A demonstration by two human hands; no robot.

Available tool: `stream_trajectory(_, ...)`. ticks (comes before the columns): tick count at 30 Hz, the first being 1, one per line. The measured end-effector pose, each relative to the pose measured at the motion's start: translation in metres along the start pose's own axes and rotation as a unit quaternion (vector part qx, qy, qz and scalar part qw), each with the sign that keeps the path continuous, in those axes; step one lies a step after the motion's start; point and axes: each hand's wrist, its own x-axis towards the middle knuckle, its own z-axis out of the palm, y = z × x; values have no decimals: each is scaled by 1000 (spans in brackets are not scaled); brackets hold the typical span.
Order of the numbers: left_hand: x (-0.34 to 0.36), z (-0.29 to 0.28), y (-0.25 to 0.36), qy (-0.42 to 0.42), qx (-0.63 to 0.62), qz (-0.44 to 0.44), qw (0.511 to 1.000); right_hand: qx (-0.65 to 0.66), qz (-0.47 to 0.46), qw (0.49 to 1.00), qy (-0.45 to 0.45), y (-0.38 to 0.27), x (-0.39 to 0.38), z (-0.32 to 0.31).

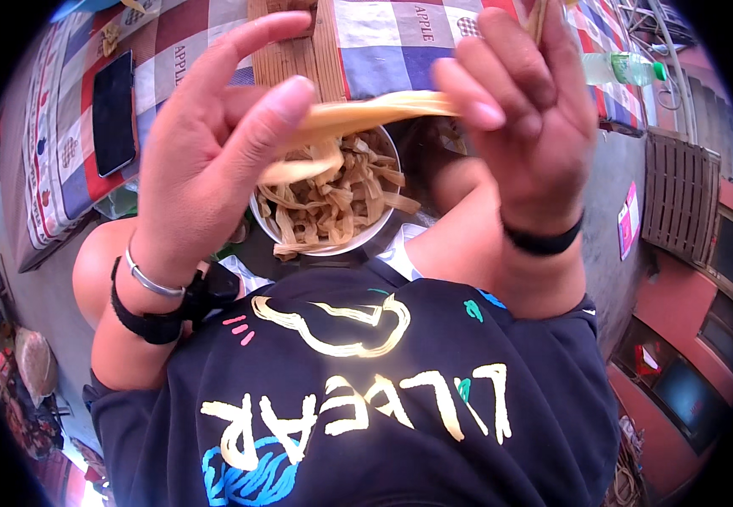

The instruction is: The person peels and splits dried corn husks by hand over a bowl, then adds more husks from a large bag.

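A pale yellow, flat, limp strip [375, 111] is stretched between my two hands, above a white bowl [397, 160]. My left hand [206, 144] has its thumb over the strip's left end, with the index finger raised away; its other fingertips are partly hidden. A loose end of the strip hangs below that thumb. My right hand [527, 101] is curled round the strip's right end. Another thin brownish strip [538, 19] shows between its upper fingers, cut off by the frame. Several tan, wrinkled strips [341, 194] fill the bowl, some lying over its rim.
A wooden board [299, 63] lies on the table with a checked cloth [383, 42]. A black phone [114, 114] rests at the left, a clear bottle with a green cap [628, 69] at the right. A slatted wooden piece [679, 198] is farther right.
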Motion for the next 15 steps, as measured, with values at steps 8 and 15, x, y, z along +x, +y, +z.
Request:
stream_trajectory(8, 11, 22, 2, -189, 177, 201, 945, -391, 204, 842, -311, 57, -49, 61)
stream_trajectory(15, 21, -10, 19, -111, 249, 229, 935, -207, 268, 941, -32, 23, -32, 40)
